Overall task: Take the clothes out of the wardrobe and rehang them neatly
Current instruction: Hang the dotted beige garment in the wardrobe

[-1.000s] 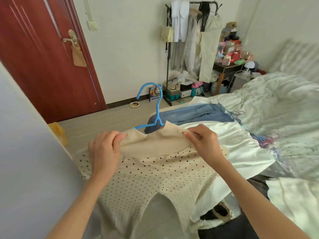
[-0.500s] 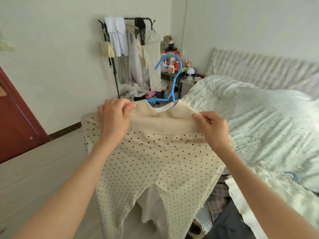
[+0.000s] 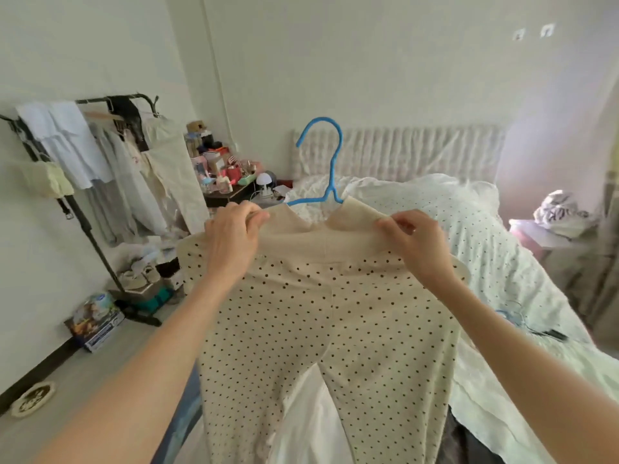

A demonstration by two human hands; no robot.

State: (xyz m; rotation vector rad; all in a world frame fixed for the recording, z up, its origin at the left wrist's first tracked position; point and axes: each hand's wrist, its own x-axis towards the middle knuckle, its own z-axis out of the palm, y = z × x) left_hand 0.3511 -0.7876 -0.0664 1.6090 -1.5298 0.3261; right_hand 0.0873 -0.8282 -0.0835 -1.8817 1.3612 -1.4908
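Observation:
A cream pair of trousers with dark dots [image 3: 321, 323] hangs in front of me on a blue plastic hanger [image 3: 330, 162], whose hook sticks up above the plain beige waistband. My left hand [image 3: 231, 242] pinches the waistband at its left end. My right hand [image 3: 413, 242] pinches it at the right end. The two legs hang down over white cloth [image 3: 301, 420] below. The hanger's shoulders are hidden inside the waistband.
A black clothes rack [image 3: 100, 169] with pale garments stands at the left wall, shoes and boxes at its foot. A cluttered dark side table [image 3: 231, 192] sits beside the bed [image 3: 502, 249], which fills the right. A small box [image 3: 95, 321] lies on the floor.
My view has swung right, from the red door to the bed and headboard. Both hands have lifted the dotted trousers on the hanger higher, keeping their hold on the waistband.

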